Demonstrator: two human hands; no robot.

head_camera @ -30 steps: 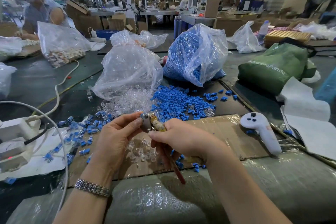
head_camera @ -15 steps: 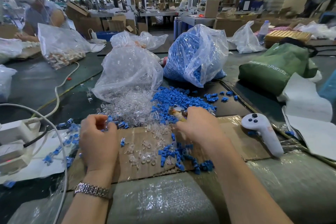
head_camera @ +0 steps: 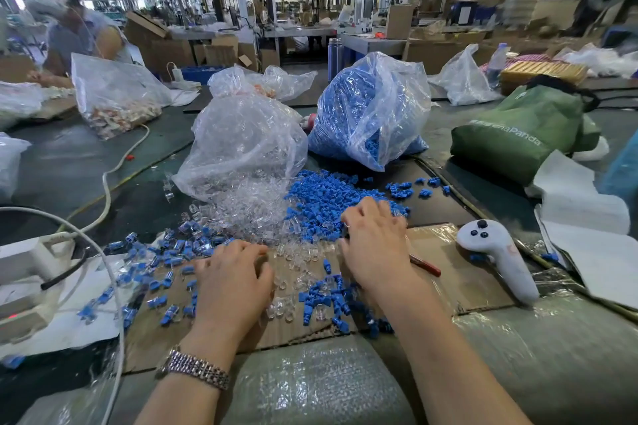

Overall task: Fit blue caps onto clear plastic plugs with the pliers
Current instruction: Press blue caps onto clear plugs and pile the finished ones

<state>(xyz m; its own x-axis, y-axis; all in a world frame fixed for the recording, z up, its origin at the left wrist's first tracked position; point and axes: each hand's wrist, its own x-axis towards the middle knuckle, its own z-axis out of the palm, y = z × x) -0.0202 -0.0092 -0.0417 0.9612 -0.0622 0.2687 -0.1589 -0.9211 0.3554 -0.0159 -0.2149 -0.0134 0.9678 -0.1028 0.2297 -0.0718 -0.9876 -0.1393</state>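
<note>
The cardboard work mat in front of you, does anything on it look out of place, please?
A white handheld controller lies on the cardboard, right of the right hand; it is no assembly part. Blue caps lie scattered loosely.

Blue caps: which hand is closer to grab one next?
The right hand, probably. Its fingers reach into the blue caps, and the pliers' red handle pokes out under it. The left hand lies nearer the clear plugs, so it could pick one of those instead.
</note>
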